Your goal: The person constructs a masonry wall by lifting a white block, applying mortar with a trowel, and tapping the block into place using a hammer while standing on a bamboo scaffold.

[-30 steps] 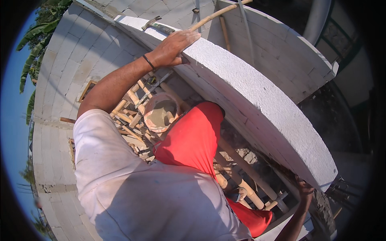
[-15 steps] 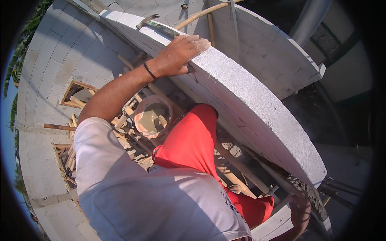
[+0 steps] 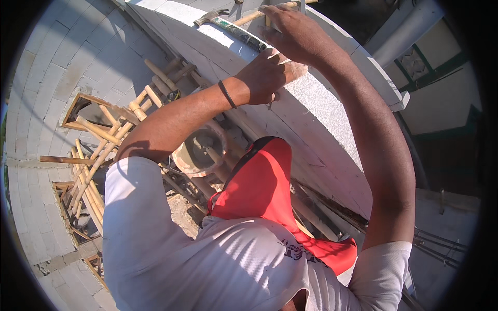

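Note:
A white block wall (image 3: 332, 122) curves across in front of me, its rough top edge lit by the sun. My left hand (image 3: 267, 78) bends over that edge, fingers curled on top and thumb low on the near side; it grips the wall. Beyond it, my right hand (image 3: 298, 33) hovers over the wall top, fingers stretched out and nothing seen in them. A claw hammer (image 3: 238, 33) lies along the wall top, its head pointing left and its dark green handle ending close to both hands.
Below my left arm hangs or stands a mortar-stained bucket (image 3: 199, 150); its support is hidden. Bamboo poles (image 3: 96, 166) form a scaffold at left, near wooden-framed openings in another block wall (image 3: 41, 129). A grey pipe (image 3: 407, 33) rises at far right, with thin metal bars (image 3: 441, 249) lower down.
My right hand has come up from the lower right to above the wall top near the hammer. My left hand stays on the edge, its fingers now more curled. The view has shifted slightly.

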Demonstrator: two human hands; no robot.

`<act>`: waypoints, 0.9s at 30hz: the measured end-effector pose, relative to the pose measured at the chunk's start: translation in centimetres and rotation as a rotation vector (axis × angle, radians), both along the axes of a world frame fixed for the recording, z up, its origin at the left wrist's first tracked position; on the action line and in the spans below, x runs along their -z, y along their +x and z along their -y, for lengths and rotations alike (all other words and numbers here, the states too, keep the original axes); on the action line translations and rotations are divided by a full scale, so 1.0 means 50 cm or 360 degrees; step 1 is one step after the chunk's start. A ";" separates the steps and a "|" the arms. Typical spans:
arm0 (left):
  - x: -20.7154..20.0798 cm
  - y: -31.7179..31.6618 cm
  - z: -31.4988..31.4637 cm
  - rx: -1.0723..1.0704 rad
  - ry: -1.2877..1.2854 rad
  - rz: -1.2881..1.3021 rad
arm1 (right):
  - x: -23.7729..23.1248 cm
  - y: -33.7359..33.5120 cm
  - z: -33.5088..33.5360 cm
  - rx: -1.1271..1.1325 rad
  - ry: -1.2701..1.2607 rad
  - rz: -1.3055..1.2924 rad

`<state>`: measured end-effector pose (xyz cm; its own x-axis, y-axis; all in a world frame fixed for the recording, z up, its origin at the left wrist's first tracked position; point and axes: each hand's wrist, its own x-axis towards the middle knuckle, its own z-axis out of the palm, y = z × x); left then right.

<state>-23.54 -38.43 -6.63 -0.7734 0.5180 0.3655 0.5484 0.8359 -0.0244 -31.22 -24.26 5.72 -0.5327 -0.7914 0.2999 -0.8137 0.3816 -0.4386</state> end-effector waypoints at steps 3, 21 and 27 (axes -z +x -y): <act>-0.016 -0.010 -0.016 0.0071 0.0069 -0.0210 | 0.083 -0.054 0.139 -0.0129 0.0093 -0.0403; 0.007 -0.015 0.000 0.0028 0.0001 -0.0062 | 0.057 -0.078 0.149 0.0114 0.0029 -0.0027; 0.008 0.006 0.023 0.0009 -0.0024 0.0015 | -0.027 0.082 -0.197 0.0774 -0.0433 0.0805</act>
<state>-23.23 -39.59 -7.04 -0.7737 0.5277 0.3506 0.5533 0.8324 -0.0317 -27.11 -14.41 7.08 -0.9280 -0.3645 0.0770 -0.2552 0.4713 -0.8443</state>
